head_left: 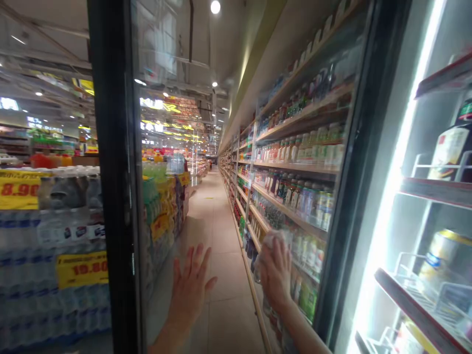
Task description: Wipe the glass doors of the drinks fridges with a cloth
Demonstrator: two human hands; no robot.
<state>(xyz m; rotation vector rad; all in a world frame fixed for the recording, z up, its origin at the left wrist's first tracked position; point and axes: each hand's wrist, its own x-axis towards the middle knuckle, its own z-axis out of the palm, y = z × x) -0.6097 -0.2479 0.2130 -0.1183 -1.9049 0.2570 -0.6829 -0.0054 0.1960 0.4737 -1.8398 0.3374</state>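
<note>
An open fridge door with a black frame [112, 162] and a clear glass pane fills the middle of the head view. My right hand [276, 273] presses a pale crumpled cloth [273, 240] against the glass, right of centre. Part of the cloth is hidden behind the fingers. Lower and to the left, my left hand [190, 287] is raised at the pane with its fingers spread and nothing in it. Whether its palm touches the glass I cannot tell.
On the right, a lit cooler holds wire-fronted shelves [435, 189] with bottles and cans. Stacked packs of bottled drinks [73, 290] with yellow price signs stand left of the door. Through the glass show an aisle floor [208, 216] and long rows of bottles [295, 191].
</note>
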